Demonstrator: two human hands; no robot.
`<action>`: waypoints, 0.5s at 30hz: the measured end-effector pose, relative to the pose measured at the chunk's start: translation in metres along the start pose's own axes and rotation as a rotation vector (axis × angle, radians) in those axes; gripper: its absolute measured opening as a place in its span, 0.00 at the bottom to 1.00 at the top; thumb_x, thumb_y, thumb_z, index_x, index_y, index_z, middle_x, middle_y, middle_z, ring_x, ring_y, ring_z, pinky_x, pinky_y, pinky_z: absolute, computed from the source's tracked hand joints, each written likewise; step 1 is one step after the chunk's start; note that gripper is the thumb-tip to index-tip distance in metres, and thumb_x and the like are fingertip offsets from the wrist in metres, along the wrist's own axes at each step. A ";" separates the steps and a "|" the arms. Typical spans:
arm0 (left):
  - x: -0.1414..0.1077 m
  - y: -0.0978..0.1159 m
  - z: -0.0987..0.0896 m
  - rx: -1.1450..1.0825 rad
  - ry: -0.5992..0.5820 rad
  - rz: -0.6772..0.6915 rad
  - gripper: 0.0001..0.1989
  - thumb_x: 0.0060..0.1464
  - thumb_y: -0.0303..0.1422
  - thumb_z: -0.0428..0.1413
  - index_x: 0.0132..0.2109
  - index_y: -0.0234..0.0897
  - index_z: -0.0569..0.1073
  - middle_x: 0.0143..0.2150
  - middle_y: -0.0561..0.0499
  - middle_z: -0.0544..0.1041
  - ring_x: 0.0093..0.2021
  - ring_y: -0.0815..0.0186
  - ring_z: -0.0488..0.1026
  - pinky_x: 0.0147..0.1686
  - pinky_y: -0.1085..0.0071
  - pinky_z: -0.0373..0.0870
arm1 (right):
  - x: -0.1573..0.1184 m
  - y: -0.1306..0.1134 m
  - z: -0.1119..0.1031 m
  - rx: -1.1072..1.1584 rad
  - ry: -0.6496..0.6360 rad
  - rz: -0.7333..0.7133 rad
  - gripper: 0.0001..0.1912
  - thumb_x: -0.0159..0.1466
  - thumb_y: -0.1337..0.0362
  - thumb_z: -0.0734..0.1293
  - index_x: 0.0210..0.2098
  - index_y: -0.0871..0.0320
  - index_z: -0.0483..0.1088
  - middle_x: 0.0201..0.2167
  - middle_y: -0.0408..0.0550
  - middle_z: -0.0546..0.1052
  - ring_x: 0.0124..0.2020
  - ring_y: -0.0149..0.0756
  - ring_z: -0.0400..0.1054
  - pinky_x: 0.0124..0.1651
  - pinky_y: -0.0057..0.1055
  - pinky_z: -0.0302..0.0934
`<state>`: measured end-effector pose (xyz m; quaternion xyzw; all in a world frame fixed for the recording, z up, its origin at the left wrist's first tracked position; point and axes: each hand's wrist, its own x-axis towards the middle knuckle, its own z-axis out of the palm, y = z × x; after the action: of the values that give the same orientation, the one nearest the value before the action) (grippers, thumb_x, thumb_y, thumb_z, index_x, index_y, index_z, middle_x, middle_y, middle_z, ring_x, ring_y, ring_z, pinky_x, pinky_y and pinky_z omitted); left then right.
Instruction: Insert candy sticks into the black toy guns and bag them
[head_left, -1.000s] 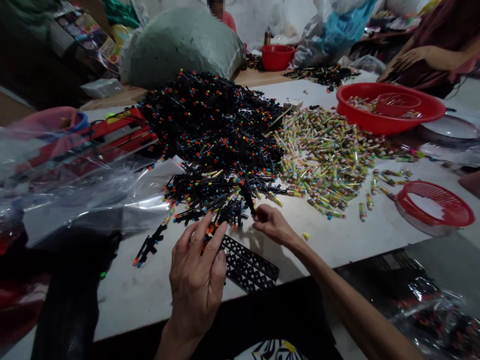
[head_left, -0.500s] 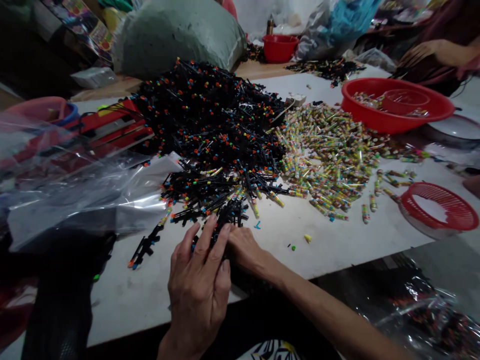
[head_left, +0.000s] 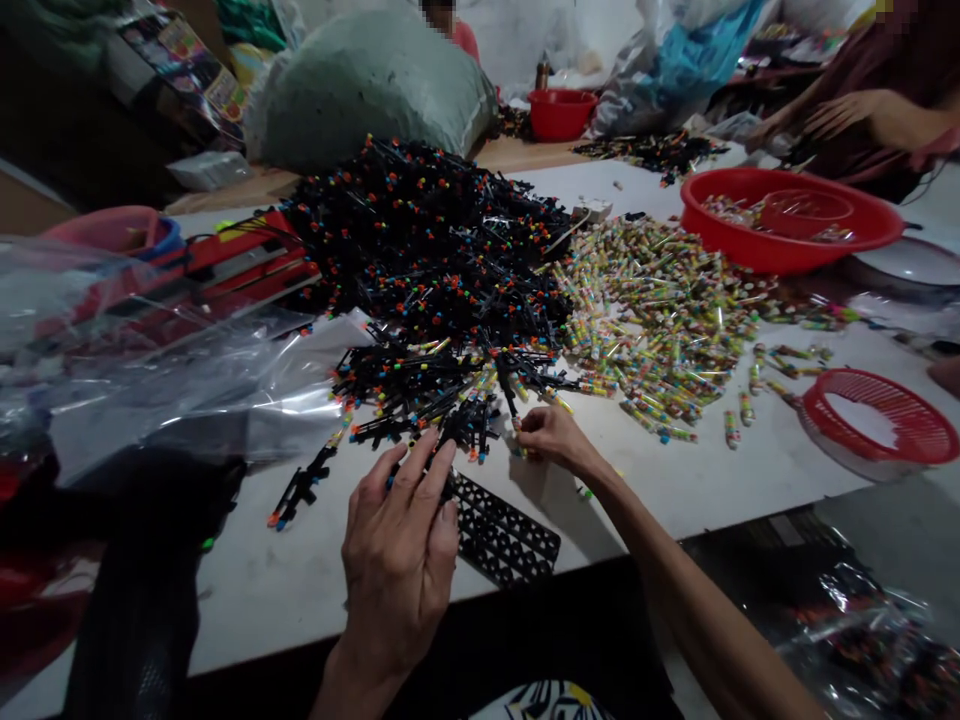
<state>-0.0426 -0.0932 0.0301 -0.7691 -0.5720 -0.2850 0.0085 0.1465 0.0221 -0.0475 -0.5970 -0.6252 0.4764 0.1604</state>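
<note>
At the near edge of the table: left hand over the end of a black plastic rack, fingers close, grip unclear. Right hand has fingertips together at the foot of a heap of black sticks, hold unclear. Candy tubes just right of heap; red basin beyond.

A white surface is heaped with black sticks and candy tubes; a red basin is set at the right.
</note>
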 end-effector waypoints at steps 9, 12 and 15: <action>0.001 0.002 -0.002 -0.021 -0.011 -0.012 0.23 0.56 0.26 0.46 0.59 0.37 0.61 0.60 0.46 0.64 0.59 0.57 0.57 0.57 0.56 0.56 | -0.063 -0.004 0.062 0.477 -0.200 -0.116 0.10 0.48 0.70 0.66 0.30 0.57 0.64 0.27 0.40 0.71 0.27 0.30 0.64 0.28 0.25 0.59; 0.000 0.002 -0.003 -0.022 -0.026 -0.015 0.24 0.56 0.26 0.46 0.59 0.36 0.61 0.60 0.45 0.64 0.59 0.56 0.56 0.57 0.56 0.56 | -0.069 -0.003 0.068 0.418 -0.247 -0.216 0.09 0.51 0.67 0.67 0.33 0.57 0.66 0.32 0.42 0.72 0.33 0.33 0.65 0.34 0.26 0.61; -0.001 0.002 -0.003 -0.019 -0.037 -0.024 0.24 0.56 0.26 0.45 0.60 0.36 0.60 0.60 0.45 0.64 0.59 0.57 0.56 0.57 0.56 0.56 | -0.078 -0.006 0.068 0.126 -0.225 -0.306 0.05 0.57 0.66 0.63 0.34 0.58 0.67 0.33 0.45 0.73 0.34 0.34 0.66 0.37 0.28 0.59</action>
<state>-0.0420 -0.0960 0.0330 -0.7674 -0.5786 -0.2761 -0.0128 0.1096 -0.0749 -0.0476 -0.4268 -0.6916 0.5483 0.1972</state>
